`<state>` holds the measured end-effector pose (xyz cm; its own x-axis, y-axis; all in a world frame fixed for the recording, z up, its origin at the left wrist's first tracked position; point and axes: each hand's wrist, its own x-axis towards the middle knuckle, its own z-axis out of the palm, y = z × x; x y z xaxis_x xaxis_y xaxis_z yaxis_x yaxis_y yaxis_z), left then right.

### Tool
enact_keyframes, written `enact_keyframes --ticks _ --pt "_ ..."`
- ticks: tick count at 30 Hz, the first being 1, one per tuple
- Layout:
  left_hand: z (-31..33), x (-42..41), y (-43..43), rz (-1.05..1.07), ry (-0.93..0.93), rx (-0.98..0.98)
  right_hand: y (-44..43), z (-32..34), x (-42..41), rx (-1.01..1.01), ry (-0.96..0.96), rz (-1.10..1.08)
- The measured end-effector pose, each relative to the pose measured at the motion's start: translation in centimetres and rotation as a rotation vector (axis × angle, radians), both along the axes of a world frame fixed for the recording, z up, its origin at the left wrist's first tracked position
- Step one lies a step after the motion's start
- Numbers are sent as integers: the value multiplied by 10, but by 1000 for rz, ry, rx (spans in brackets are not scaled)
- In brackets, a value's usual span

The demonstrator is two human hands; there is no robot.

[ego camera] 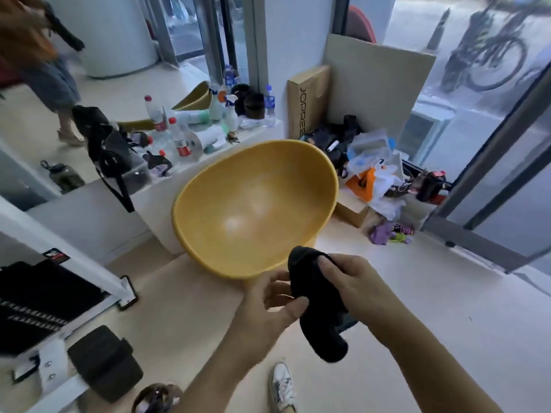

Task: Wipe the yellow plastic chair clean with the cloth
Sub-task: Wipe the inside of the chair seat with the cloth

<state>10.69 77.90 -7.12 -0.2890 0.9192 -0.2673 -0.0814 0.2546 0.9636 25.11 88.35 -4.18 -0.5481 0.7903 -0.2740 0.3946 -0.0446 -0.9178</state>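
From the head camera I see the yellow plastic chair (253,210) standing on the pale floor (417,308) just ahead of my hands, its bowl-shaped seat facing up toward me. The shell is a smooth mustard yellow with a thick rounded rim, and a soft glare sits low in the hollow; I can't make out any dirt through the blur. It stands right against a low white counter (98,216) behind and to its left, which carries spray bottles (231,111), water bottles (179,135) and a black bag (110,150).

My right hand (348,281) is clenched around the cloth (316,305), a black, thick bundle that pokes up above my fingers and hangs down in a rounded end below my wrist. My left hand (274,302) is half curled, thumb and fingertips touching the cloth's left edge, pinching it lightly. Both hands are in front of the chair's near rim, the cloth's top overlapping the rim in my view; I can't tell whether it touches.

To the chair's right a heap of plastic bags (372,171) lies by a cardboard box (308,99). A white shoe (281,386) shows at the bottom edge
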Motion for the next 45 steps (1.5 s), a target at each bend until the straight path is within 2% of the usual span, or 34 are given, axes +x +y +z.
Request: enact_keyframes --ticks 2,3,4,6,7,8,11,15,17,19,21,23,25,27,29,31,34,36,39,41,42,43,45 --pt "-10 -10 35 141 -12 -27 33 3 -8 129 -51 77" --pt "-12 -19 52 153 -17 -34 49 1 -10 259 -114 109" --pt "-17 -29 67 137 49 -37 64 -2 -12 468 -258 145" --pt "-22 -44 92 30 365 -27 93 -16 -14 924 -597 209" --pt "-25 -51 104 -12 508 -14 107 -25 -15 1008 -660 258" --pt "-22 -56 115 -25 562 -4 123 -34 -15 1029 -664 303" --pt "-18 -77 150 -93 562 -70 175 -63 -11 1070 -608 426" --pt "-21 -91 193 -404 451 -318 233 -87 -12 1066 -603 745" --pt "-39 -96 213 -444 606 -374 269 -96 -16 955 -588 830" --pt "-64 -102 230 -337 669 -347 309 -105 -22 736 -538 860" --pt "-87 -98 246 -195 522 -310 346 -123 -26 535 -465 851" --pt "-111 -84 267 -25 373 -339 379 -147 -34 474 -445 858" --pt "-141 -67 291 148 322 -373 408 -173 -42 437 -449 847" --pt "-172 -53 315 325 306 -374 431 -200 -50 203 -361 690" --pt "-202 -46 340 447 212 -347 446 -226 -58 -261 -133 375" --pt "-231 -39 361 445 119 -329 456 -255 -65 -628 40 155" --pt "-284 -21 389 393 85 -247 463 -308 -71 -873 193 24" --pt "-330 -5 407 397 139 -202 464 -351 -75 -770 221 83" --pt "-409 14 432 404 253 -132 460 -427 -87 -429 116 120" --pt "-456 16 445 389 172 -77 463 -480 -96 -397 117 46" --pt "-477 14 451 354 123 -56 467 -505 -101 -306 80 48" --pt "-496 10 455 310 115 -35 474 -527 -107 -129 14 86" --pt "-533 -1 459 251 244 -25 495 -562 -120 295 -50 191"
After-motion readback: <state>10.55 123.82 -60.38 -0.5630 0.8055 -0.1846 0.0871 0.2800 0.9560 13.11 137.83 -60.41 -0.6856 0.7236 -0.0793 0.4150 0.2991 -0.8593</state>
